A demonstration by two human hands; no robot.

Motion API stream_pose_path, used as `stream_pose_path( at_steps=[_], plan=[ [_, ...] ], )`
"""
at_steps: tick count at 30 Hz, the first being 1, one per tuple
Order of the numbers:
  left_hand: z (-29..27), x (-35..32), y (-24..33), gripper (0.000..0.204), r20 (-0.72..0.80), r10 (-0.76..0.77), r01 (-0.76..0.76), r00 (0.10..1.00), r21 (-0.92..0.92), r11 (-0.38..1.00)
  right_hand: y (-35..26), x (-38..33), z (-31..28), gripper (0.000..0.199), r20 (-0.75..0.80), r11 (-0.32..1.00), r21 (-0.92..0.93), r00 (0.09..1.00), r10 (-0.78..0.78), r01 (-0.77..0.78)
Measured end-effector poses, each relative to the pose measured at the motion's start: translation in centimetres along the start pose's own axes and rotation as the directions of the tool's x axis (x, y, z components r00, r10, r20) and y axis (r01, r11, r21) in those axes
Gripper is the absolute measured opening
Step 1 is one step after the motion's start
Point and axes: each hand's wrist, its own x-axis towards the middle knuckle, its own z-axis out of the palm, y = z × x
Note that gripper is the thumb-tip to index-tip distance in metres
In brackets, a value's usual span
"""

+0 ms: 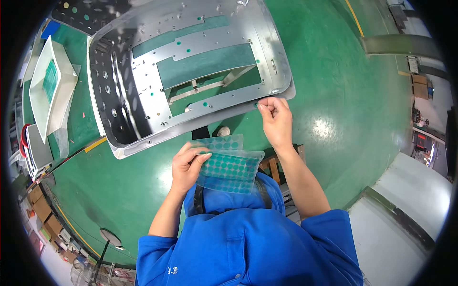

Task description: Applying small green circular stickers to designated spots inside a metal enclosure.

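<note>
My left hand (185, 168) is closed on clear sheets of round green stickers (233, 167), thumb on top, in front of my body. Two sheets show, one partly behind the other. At the near right rim of a large silver metal housing (224, 99), my right hand (277, 125) pinches thumb and forefinger together. A small green round sticker (256, 105) shows at those fingertips, against or very close to the rim. More green dots sit on the housing's inner plate, among studs and holes. The plate has large rectangular cutouts, and the housing's left wall is perforated.
A white tray (39, 86) with green sheets inside stands at the far left. Green floor (329, 95) surrounds the housing. Cardboard boxes (43, 209) line the left edge, near a round-topped stand (110, 237). A large pale panel (405, 200) lies at the right.
</note>
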Motion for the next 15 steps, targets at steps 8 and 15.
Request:
stream_pose_path(
  at_steps=[8,15],
  plan=[
    [-0.08,0.11,-0.23,0.006,0.000,0.046,-0.046,0.999,0.008,0.999,-0.20,0.14,0.11,0.006,-0.011,0.997,-0.068,1.000,-0.026,0.025],
    [0.01,0.01,-0.28,0.005,-0.016,0.015,-0.015,1.000,0.003,1.000,-0.25,0.16,-0.03,0.010,-0.030,0.999,0.032,0.999,0.022,-0.021]
  ],
)
